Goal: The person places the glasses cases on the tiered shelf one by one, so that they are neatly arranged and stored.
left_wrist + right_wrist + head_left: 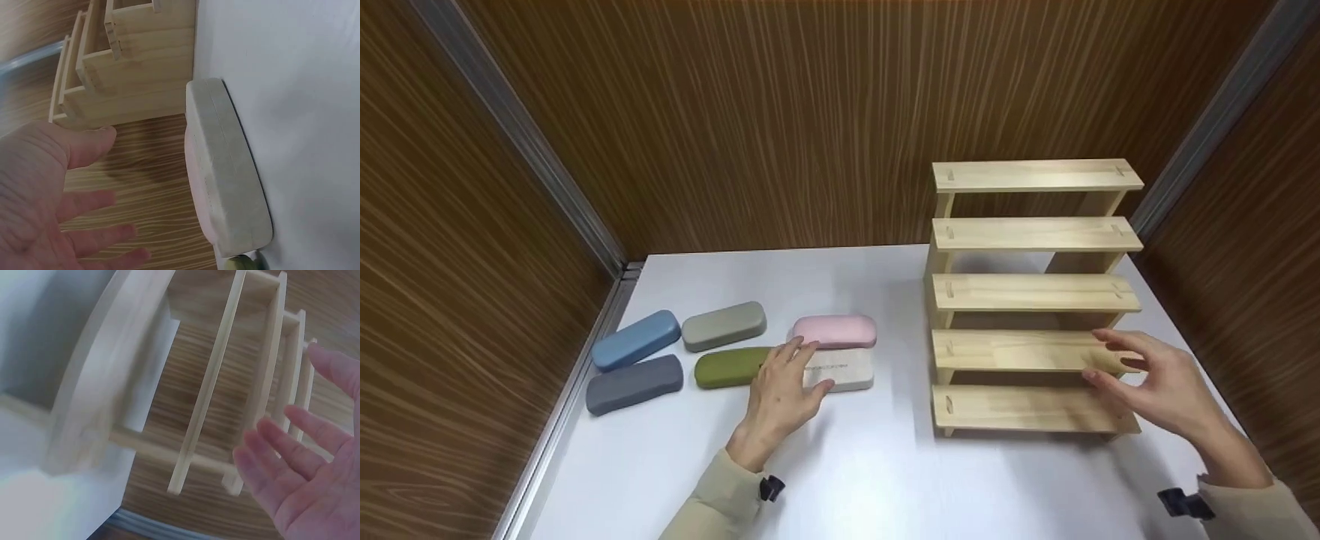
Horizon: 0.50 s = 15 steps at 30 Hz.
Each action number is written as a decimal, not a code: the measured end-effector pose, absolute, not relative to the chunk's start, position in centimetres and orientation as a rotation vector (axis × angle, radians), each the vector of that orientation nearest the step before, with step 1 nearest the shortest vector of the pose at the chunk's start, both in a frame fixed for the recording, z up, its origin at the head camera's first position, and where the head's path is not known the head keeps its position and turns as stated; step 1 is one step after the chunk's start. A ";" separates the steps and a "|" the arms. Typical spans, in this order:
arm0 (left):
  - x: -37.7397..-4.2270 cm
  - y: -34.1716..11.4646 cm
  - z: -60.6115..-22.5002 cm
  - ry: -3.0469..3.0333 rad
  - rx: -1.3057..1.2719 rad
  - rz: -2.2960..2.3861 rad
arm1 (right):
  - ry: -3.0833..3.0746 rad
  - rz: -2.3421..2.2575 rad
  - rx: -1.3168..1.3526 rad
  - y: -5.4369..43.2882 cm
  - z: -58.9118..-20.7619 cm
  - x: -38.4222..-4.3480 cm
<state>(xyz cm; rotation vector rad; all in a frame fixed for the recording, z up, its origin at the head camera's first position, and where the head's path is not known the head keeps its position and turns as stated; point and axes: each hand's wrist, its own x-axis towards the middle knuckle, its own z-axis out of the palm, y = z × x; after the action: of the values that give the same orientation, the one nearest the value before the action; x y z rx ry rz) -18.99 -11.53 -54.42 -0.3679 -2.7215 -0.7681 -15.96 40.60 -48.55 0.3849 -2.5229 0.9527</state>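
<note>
My left hand [784,391], fingers spread, hovers over the white glasses case [844,370] and the right end of the green case [729,367]. In the left wrist view the white case [228,169] lies apart from the fingers, which hold nothing. Behind it sits a pink case [835,331]. My right hand [1159,379] is in front of the right end of the stepped wooden rack [1035,292], thumb and fingers parted around nothing. The right wrist view has the rack's shelves [211,382] beyond these loosely extended fingers.
Further left on the white table [877,480] lie a grey-beige case [724,326], a blue case [636,340] and a dark grey case [634,385]. Wood-grain panels [765,127] with metal corner strips [521,127] enclose the table at the back and sides.
</note>
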 end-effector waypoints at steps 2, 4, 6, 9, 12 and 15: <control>-19.2 -11.4 -54.5 -2.733 -0.383 -0.795 | -2.539 0.993 0.351 41.4 -48.5 -15.7; -19.5 -11.3 -54.7 -2.738 -0.401 -0.805 | -2.571 1.013 0.319 42.2 -48.5 -15.5; -19.7 -11.3 -54.9 -2.736 -0.425 -0.805 | -2.603 1.046 0.298 43.0 -48.5 -15.3; -20.1 -11.3 -55.3 -2.735 -0.458 -0.796 | -2.643 1.123 0.271 44.0 -48.7 -15.1; -20.4 -11.5 -55.7 -2.744 -0.456 -0.805 | -2.673 1.208 0.266 44.8 -49.1 -15.0; -20.6 -11.5 -56.0 -2.753 -0.449 -0.825 | -2.703 1.249 0.259 45.9 -49.4 -14.8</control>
<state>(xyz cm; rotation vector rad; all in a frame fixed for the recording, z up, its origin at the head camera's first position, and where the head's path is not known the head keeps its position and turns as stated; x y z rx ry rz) -20.60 -11.45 -55.96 -0.4487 -2.7529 -0.8246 -14.84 45.87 -49.40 0.2585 -2.7029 1.2492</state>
